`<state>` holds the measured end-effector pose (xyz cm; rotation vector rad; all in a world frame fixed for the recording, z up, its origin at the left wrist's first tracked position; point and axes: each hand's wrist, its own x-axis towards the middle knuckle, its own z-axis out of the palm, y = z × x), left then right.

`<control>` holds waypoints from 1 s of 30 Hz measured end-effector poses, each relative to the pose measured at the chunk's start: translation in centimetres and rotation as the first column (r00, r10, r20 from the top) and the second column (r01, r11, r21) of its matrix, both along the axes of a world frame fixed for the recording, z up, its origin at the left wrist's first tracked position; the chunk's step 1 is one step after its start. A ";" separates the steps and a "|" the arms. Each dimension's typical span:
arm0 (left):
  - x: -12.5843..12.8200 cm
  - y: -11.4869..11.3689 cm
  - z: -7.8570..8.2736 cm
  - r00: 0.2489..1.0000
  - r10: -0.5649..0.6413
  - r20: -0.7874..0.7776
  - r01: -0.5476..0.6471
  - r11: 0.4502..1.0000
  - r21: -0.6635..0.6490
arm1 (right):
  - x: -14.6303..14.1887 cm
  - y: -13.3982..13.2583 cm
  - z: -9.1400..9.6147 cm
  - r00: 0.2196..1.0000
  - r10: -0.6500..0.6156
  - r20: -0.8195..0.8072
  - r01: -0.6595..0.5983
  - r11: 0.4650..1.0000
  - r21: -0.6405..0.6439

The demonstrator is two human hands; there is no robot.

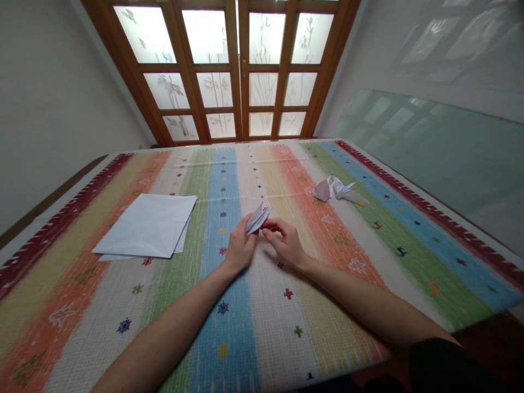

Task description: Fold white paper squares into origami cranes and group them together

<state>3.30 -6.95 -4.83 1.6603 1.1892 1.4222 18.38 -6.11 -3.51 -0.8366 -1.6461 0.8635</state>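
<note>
Both my hands meet over the middle of a table covered by a striped cloth (254, 327). Between them is a small, partly folded piece of white paper (257, 217) pointing up and away. My left hand (239, 245) pinches its lower left edge with thumb and fingers closed. My right hand (284, 240) pinches the lower right side, fingers curled onto the paper. The paper is lifted just above the cloth.
A stack of flat white paper sheets (149, 225) lies on the cloth to the left. Two finished folded paper figures (338, 190) rest at the back right. Behind the table stand wooden doors with frosted glass panes (237, 65). A pale wall runs along the right.
</note>
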 end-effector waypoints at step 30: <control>0.5 0.4 0.1 0.816 -0.100 0.570 0.358 0.861 -0.362 | 1.0 1.1 2.1 0.988 -0.149 0.035 0.142 0.978 0.150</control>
